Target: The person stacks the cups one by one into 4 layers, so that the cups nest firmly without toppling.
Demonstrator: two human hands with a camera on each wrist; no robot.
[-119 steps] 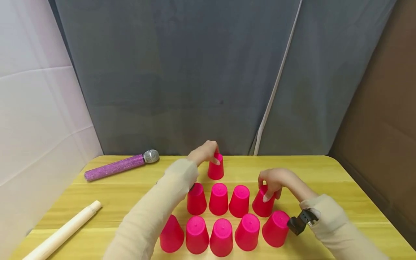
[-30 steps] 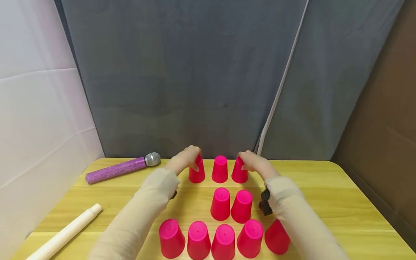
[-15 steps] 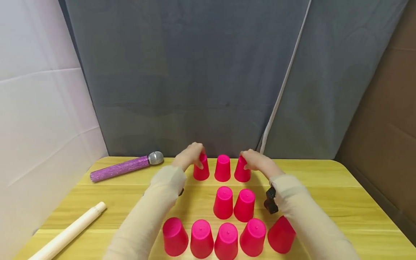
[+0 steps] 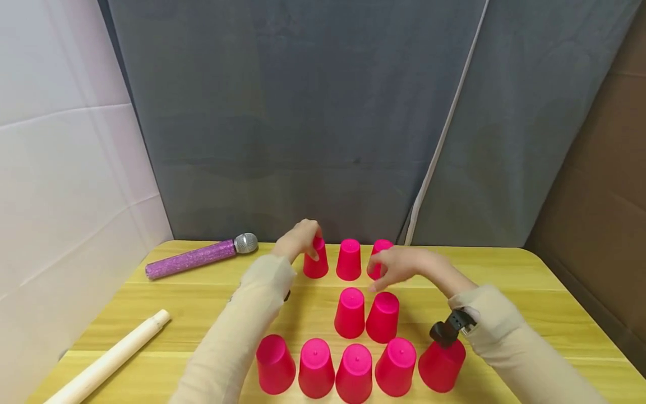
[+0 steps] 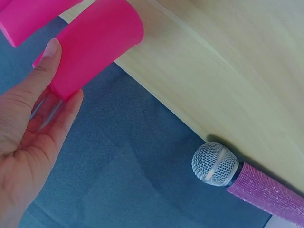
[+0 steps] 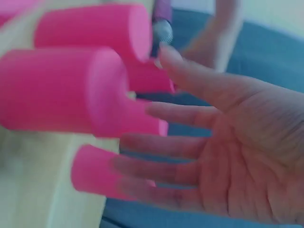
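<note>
Several pink cups stand upside down on the yellow table (image 4: 504, 292): three in the back row, two in the middle, several in front. My left hand (image 4: 301, 240) grips the back-left cup (image 4: 315, 262) near its top; the left wrist view shows the thumb and fingers (image 5: 50, 52) pinching that cup (image 5: 95, 42). My right hand (image 4: 398, 266) hovers with fingers spread between the back-right cup (image 4: 381, 248) and the middle-right cup (image 4: 382, 317), holding nothing. The right wrist view is blurred and shows the right hand (image 6: 213, 142) with an open palm beside pink cups (image 6: 57, 90).
A glittery purple microphone (image 4: 202, 256) lies at the back left of the table, also seen in the left wrist view as the microphone (image 5: 247, 173). A pale wooden rod (image 4: 108, 359) lies at the front left. A grey curtain hangs behind; brown board (image 4: 605, 196) stands at the right.
Both hands carried the end cups of the middle row to the back row. My right hand has now let go of the back-right cup and drawn back; my left hand stays on its cup.
</note>
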